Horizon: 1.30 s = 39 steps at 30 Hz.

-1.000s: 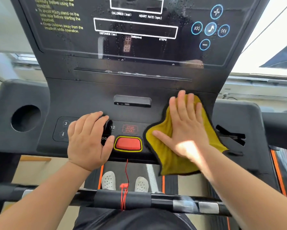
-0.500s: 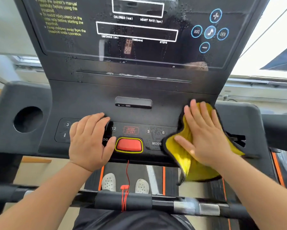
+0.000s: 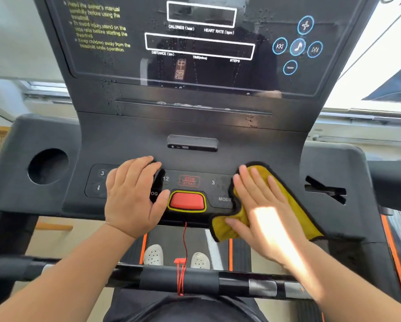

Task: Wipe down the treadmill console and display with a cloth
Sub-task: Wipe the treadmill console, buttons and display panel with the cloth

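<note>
The black treadmill console [image 3: 190,133] fills the view, with its glossy display [image 3: 194,45] above still speckled with droplets. A yellow cloth [image 3: 285,198] with a dark edge lies on the right part of the button panel. My right hand [image 3: 262,210] presses flat on the cloth with straight fingers, just right of the MODE label. My left hand [image 3: 134,196] rests palm down on the left buttons, fingers relaxed, beside the red stop button [image 3: 187,201].
A round cup holder [image 3: 48,166] sits at the console's left and a slot [image 3: 324,189] at its right. A red safety cord [image 3: 183,256] hangs down to the front handlebar [image 3: 178,280]. My white shoes [image 3: 153,254] stand on the belt below.
My right hand swept the cloth to the right along the panel, then came back left and lower to the MODE area. The left hand has stayed put.
</note>
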{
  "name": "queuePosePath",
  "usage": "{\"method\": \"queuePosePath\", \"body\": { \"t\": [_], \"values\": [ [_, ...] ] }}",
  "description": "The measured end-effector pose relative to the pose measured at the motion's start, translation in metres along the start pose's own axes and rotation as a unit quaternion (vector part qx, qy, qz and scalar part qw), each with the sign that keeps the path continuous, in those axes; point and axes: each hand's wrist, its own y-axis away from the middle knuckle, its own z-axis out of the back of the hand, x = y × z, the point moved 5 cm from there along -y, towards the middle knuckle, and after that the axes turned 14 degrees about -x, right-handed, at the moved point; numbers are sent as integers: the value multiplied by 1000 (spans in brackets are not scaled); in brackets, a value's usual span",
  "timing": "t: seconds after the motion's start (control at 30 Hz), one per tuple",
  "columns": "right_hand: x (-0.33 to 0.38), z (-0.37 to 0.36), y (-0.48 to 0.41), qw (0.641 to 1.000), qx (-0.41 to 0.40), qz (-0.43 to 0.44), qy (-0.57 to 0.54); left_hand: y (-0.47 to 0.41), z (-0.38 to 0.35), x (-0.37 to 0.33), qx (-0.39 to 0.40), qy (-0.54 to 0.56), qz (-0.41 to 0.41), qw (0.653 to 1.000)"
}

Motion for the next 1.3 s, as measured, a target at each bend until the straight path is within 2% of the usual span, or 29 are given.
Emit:
{"method": "queuePosePath", "body": {
  "t": [0.17, 0.3, 0.37, 0.5, 0.67, 0.77, 0.97, 1.1, 1.17, 1.3],
  "values": [
    [-30, 6, -24, 990, 12, -139, 31, -3, 12, 8, -26, 118, 21, 992],
    [-10, 4, -55, 964, 4, -266, 17, 1, 24, 24, -36, 121, 43, 991],
    [9, 1, -66, 956, 20, -292, -9, 4, 31, 42, -45, 106, 65, 991],
    [63, -5, -80, 970, 31, -240, -20, 10, 48, 88, -41, 85, 100, 990],
    [100, -7, -82, 968, 70, -243, 14, 21, 54, 140, -12, 50, 128, 990],
    [139, -8, -88, 975, 72, -209, 17, 29, 50, 161, 16, 43, 142, 989],
    [236, -27, -136, 996, 63, -59, -37, 39, 47, 178, 94, 18, 51, 994],
    [251, -30, -141, 997, 49, 31, -55, 36, 49, 183, 89, 11, 7, 996],
    [232, -27, -128, 998, 33, 8, -47, 36, 49, 182, 84, 13, 6, 996],
    [170, -16, -90, 990, 32, -136, 27, 37, 48, 184, 97, 24, 17, 995]
  ]
}}
